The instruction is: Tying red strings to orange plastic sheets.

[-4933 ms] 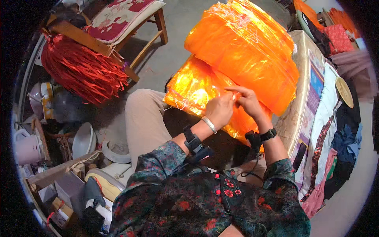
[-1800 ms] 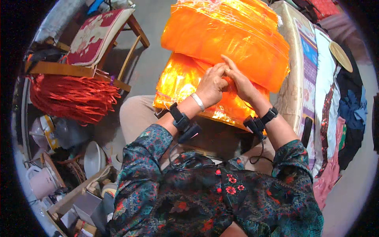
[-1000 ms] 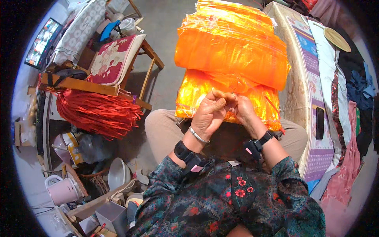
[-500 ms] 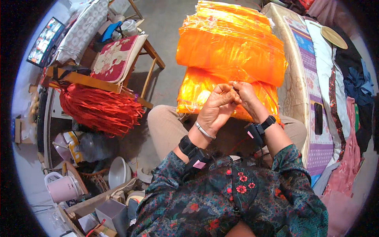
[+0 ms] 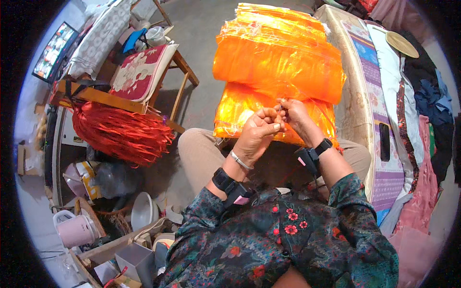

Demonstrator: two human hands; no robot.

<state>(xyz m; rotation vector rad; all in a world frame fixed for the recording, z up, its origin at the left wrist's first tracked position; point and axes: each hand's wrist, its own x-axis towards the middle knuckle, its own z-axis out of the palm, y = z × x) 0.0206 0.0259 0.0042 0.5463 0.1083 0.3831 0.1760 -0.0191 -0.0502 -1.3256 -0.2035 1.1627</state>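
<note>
Here a thin needle-like piece (image 5: 280,106) is pinched between the fingertips of both hands, just above the orange bundle (image 5: 249,113) lying on the lap. The left hand (image 5: 259,132) is curled almost shut, thumb pressed to forefinger. The right hand (image 5: 294,113) is closed narrowly on the same piece. Red tassels (image 5: 120,132) are heaped well apart, at the left.
</note>
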